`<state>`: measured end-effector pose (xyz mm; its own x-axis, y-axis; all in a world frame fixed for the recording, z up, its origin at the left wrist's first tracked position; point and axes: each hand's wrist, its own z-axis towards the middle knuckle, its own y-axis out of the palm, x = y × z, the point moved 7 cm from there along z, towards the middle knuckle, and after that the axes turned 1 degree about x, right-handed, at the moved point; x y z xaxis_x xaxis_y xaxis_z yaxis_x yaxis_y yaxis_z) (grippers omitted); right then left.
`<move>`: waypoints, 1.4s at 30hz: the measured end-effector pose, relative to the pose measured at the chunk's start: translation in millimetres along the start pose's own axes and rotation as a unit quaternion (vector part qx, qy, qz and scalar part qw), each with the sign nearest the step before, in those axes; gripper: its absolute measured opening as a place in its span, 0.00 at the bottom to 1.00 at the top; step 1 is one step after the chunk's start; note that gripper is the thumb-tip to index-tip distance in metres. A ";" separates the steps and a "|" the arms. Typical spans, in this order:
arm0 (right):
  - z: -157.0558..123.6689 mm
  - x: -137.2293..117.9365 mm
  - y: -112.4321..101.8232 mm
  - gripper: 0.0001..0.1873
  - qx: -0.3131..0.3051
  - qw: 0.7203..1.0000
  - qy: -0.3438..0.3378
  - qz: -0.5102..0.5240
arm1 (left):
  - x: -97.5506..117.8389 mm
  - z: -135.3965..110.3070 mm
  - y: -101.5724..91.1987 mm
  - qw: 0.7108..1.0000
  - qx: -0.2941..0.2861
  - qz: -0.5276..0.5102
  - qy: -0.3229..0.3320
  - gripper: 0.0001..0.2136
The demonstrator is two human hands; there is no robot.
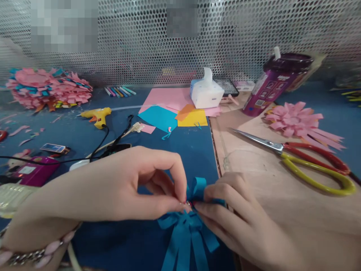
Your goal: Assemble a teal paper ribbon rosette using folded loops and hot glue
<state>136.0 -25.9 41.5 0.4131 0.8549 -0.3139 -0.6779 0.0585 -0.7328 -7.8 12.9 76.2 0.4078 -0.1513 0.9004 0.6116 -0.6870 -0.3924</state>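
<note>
Left hand (118, 184): my grip is pressed together, thumb and forefinger tips pinching the knot of the turquoise cut-paper strip bow (186, 233). Right hand (239, 214): my grip is likewise closed, fingertips pressed on the same knot from the other side, just under the bow's upright loop; the thumb is hidden behind the fingers. The bow lies left of and nearer to me than the long steel scissors with red and yellow handles (310, 160), its strips fanned toward me on the blue tabletop (186, 150). The scissors rest closed on a pale wooden board (267, 165), blades pointing left, well apart from both hands; my right hand lies on the board's near left edge. Just beyond the scissors sits a pink fringed paper flower (299, 122), and beyond that, to the left, a purple plastic cup with a dark lid (270, 84). Further left of the scissors stands a white tissue box (205, 94) on loose pink, turquoise and yellow paper sheets (169, 113). Far left of the scissors lie a yellow glue gun (97, 116) and, beyond it, a heap of pink paper flowers (47, 88). A beaded bracelet (36, 254) is on my left wrist.
</note>
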 end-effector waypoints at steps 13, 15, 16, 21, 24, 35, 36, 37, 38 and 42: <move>-3.5 -10.4 -2.8 0.12 0.054 0.996 -0.056 -0.032 | -1.3 4.3 3.1 0.993 0.046 0.106 0.007 0.03; -3.6 -10.8 -2.9 0.11 0.056 0.996 -0.060 -0.035 | 0.8 4.4 4.2 0.991 0.050 0.125 0.011 0.03; -3.5 -11.3 -3.2 0.11 0.058 0.996 -0.062 -0.036 | 1.2 4.5 4.6 0.989 0.053 0.137 0.011 0.04; -2.3 -9.8 -2.1 0.12 0.046 0.998 -0.044 -0.023 | -2.0 6.4 6.2 0.982 0.053 0.178 0.005 0.03; -1.4 -8.4 -0.5 0.14 0.034 0.999 -0.036 -0.013 | -3.0 6.9 6.2 0.982 0.053 0.182 0.005 0.03; 0.1 -7.8 2.0 0.15 0.034 0.999 -0.031 -0.012 | -4.9 5.3 8.8 0.979 0.051 0.196 -0.005 0.05; 0.0 -7.9 2.2 0.15 0.035 0.999 -0.031 -0.013 | -5.2 5.4 8.9 0.979 0.050 0.198 -0.005 0.05; -0.1 -8.2 2.6 0.15 0.034 0.999 -0.033 -0.013 | -5.5 5.6 8.9 0.978 0.050 0.200 -0.005 0.05; -0.1 -8.2 2.8 0.15 0.034 0.999 -0.032 -0.014 | -5.8 5.8 8.9 0.978 0.050 0.204 -0.004 0.05; -0.2 -9.1 3.7 0.14 0.031 0.999 -0.036 -0.025 | -7.4 6.3 9.2 0.977 0.051 0.206 -0.005 0.05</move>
<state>129.8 -33.6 41.5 0.4045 0.8849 -0.2310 -0.6946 0.1329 -0.7071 -0.9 12.1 64.7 0.6396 -0.3936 0.6603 0.4583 -0.4943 -0.7386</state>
